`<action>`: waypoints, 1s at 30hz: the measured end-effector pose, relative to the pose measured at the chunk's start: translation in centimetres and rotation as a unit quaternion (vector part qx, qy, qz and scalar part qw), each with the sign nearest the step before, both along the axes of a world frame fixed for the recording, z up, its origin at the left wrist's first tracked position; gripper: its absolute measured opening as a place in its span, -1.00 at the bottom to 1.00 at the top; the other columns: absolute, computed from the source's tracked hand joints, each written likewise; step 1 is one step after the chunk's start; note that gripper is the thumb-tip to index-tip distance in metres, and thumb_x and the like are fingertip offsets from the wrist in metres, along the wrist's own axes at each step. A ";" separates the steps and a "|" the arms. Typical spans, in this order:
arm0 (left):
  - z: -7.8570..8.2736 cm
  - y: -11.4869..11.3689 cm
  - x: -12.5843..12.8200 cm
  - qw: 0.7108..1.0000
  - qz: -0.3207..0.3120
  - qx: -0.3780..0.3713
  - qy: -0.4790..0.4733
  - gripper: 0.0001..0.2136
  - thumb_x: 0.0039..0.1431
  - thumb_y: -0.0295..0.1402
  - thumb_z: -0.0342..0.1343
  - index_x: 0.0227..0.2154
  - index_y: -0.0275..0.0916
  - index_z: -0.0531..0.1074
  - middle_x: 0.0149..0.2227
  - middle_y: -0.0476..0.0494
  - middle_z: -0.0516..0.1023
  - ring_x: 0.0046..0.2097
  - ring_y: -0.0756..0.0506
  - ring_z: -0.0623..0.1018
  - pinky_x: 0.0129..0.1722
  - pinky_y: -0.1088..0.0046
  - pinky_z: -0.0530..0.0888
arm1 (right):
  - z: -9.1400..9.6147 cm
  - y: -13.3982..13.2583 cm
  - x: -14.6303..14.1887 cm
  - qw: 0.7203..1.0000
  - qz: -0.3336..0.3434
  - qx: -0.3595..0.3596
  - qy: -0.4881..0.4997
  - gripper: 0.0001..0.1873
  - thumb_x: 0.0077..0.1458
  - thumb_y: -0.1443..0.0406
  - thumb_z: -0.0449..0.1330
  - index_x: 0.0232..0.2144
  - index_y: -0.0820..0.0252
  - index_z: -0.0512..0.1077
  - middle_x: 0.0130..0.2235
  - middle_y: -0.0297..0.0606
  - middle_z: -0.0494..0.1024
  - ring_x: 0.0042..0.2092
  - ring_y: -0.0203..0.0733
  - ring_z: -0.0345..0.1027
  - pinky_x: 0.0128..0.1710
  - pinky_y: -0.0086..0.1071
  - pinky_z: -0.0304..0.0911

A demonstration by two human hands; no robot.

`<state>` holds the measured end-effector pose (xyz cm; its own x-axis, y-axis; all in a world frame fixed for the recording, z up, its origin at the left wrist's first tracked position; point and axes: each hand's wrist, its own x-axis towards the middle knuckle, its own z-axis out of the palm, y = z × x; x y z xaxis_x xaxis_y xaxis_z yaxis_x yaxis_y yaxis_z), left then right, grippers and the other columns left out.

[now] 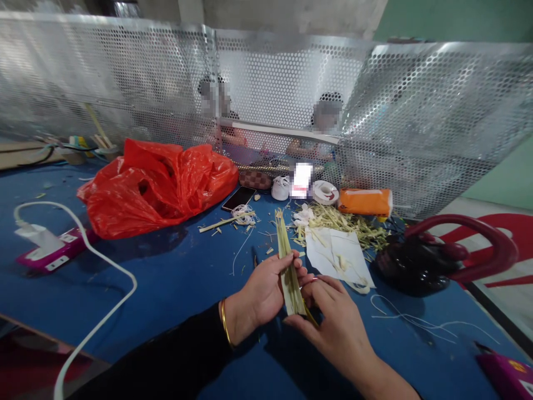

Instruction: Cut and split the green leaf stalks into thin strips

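Leaf strips [290, 290] — in left hand [264, 286], right hand [338, 311] alongside

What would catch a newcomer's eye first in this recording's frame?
Most likely the crumpled, shiny red plastic bag on the left of the blue tabletop. Next, the glossy black kettle with a dark-red arched handle at the right. Front and centre, the left hand holds a bundle of flat, pale-green strips, the right hand at its lower end.
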<state>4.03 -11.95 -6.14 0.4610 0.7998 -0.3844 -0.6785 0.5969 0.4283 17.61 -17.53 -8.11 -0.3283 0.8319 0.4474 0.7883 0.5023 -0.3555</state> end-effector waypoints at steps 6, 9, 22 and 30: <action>-0.1 0.3 -0.3 0.999 -0.018 0.043 0.007 -0.95 0.20 -0.50 0.01 -0.33 -0.32 0.36 -0.52 0.03 0.35 -0.52 0.07 0.41 -0.38 0.49 0.47 | 0.3 -0.3 0.5 0.999 0.009 0.000 0.035 -0.67 0.00 0.07 0.26 -0.47 0.12 0.24 -0.49 -0.35 0.42 -0.38 -0.15 0.35 -0.14 -0.14 0.23; 0.0 0.2 -0.4 0.994 -0.057 0.085 0.045 -0.96 0.19 -0.46 0.01 -0.35 -0.31 0.34 -0.58 0.10 0.24 -0.64 0.15 0.20 -0.65 0.66 0.20 | 0.5 -0.2 1.2 0.993 -0.017 -0.013 0.113 -0.73 0.09 0.10 0.16 -0.49 0.13 0.29 -0.49 -0.31 0.43 -0.37 -0.16 0.35 -0.27 -0.28 0.26; 0.4 -1.6 -0.2 0.908 -0.208 0.262 0.251 -0.57 0.12 0.09 -0.07 -0.44 -0.24 0.29 -0.65 0.18 0.02 -0.62 0.10 -0.08 -0.63 0.54 -0.11 | 1.9 1.4 2.0 0.819 -0.127 -0.219 0.515 -0.61 -0.11 0.14 0.30 -0.23 0.25 0.52 -0.60 -0.44 0.35 -0.57 -0.36 0.17 -0.53 -0.44 0.14; -0.5 -1.2 -0.3 0.775 -0.169 0.433 0.428 -0.64 0.19 -0.06 -0.06 -0.50 -0.26 0.36 -0.53 0.04 0.27 -0.45 0.01 0.24 -0.45 0.53 0.17 | 1.7 1.4 2.3 0.760 -0.072 -0.210 0.611 -0.77 -0.11 0.22 0.36 -0.37 0.20 0.53 -0.49 -0.40 0.44 -0.55 -0.43 0.14 -0.48 -0.46 0.12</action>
